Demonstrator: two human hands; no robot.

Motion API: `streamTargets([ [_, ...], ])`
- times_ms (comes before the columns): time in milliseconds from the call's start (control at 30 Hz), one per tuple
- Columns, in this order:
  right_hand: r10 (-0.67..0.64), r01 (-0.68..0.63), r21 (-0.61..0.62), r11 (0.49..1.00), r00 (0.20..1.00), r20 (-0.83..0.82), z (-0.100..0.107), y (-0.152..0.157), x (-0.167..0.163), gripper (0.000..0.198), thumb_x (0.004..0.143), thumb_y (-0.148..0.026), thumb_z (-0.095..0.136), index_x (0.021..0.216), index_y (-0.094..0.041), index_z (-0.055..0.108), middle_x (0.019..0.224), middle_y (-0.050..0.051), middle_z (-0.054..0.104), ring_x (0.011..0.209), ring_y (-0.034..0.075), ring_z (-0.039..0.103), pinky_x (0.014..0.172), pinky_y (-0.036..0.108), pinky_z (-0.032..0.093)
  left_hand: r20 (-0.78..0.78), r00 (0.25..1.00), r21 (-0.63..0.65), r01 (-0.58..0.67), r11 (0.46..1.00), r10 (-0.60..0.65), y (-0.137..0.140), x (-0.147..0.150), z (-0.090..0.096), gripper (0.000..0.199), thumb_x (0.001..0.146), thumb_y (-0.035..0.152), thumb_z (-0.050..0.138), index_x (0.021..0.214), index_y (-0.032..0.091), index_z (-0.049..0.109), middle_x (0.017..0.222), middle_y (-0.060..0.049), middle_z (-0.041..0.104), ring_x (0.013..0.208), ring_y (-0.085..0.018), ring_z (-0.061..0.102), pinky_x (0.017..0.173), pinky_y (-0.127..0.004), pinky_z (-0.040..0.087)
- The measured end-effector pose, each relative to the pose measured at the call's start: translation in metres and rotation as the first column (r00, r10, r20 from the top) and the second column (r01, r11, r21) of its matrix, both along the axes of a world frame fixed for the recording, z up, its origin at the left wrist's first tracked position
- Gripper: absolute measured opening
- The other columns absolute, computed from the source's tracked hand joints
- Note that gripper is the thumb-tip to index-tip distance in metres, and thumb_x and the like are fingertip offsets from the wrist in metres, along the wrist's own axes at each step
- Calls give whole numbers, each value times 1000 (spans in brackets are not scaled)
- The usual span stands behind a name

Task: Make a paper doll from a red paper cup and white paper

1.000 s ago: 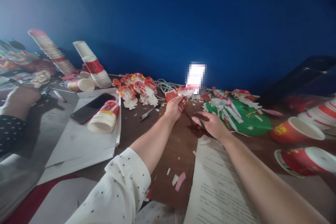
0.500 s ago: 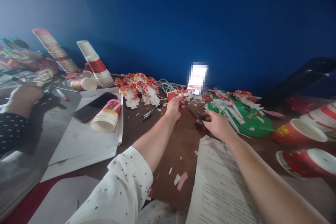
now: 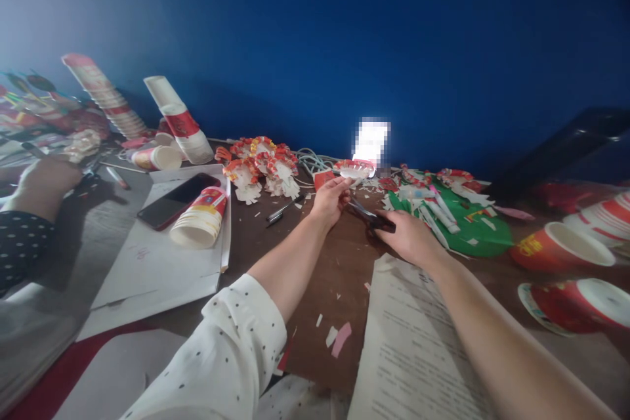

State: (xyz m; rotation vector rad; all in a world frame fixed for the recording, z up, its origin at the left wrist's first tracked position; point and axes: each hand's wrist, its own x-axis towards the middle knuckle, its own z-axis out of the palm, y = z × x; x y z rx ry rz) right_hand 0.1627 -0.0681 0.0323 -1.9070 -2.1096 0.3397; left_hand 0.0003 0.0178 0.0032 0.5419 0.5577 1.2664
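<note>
My left hand [image 3: 331, 200] pinches a small red-and-white paper cutout [image 3: 355, 170] with a fringed edge, raised above the table in front of a bright blurred screen [image 3: 371, 139]. In my right hand [image 3: 406, 236] is a pair of scissors [image 3: 371, 218], its blades pointing left toward my left hand. The blades look nearly closed and sit below the cutout, apart from it. Paper scraps [image 3: 377, 193] litter the table just beyond both hands. Left of my left hand lies a dark pen [image 3: 283, 211].
Red-and-white cutouts [image 3: 266, 167] are piled at the back. A green sheet [image 3: 477, 233] with markers lies right, beside paper cups [image 3: 566, 246]. Printed pages [image 3: 418, 341] lie in front. At left are a phone [image 3: 174, 200], a cup [image 3: 201, 218] and another person's hand [image 3: 49, 177].
My left hand has turned the cutout so its white side shows. My right hand has turned, and the scissors now point up and left, nearer my left hand.
</note>
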Motion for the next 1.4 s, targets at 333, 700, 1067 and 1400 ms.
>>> streamTargets([
  [333,-104,102,-22,995,941,-323,2,-1,4,31,74,-39,62,99,-22,71,88,4,73,81,22,68,71,31,50,-64,997,-1,-38,999,38,0,0,0,8,71,16,70,76,11,66,72,-2,66,48,-1,45,45,-14,32],
  [700,-170,4,-242,970,724,-668,-10,5,9,48,65,-47,72,103,-19,68,73,3,70,56,14,61,51,25,45,-194,970,-24,-155,988,148,7,-2,-6,9,74,19,68,69,12,65,65,-2,64,54,-5,52,53,-17,39],
  [1067,-155,-38,-241,970,668,-728,-13,1,3,55,64,-53,72,105,-17,67,66,3,66,49,12,56,44,24,40,-248,956,4,-161,987,157,9,2,-9,7,73,15,68,68,13,64,59,0,61,54,-7,53,57,-19,43],
  [1400,-122,-84,-229,970,649,-751,-19,3,6,49,63,-45,74,103,-18,67,72,3,69,51,12,58,49,25,44,-218,964,27,-149,988,152,8,1,-11,5,72,19,69,73,14,68,68,-1,66,56,-7,54,57,-18,42],
])
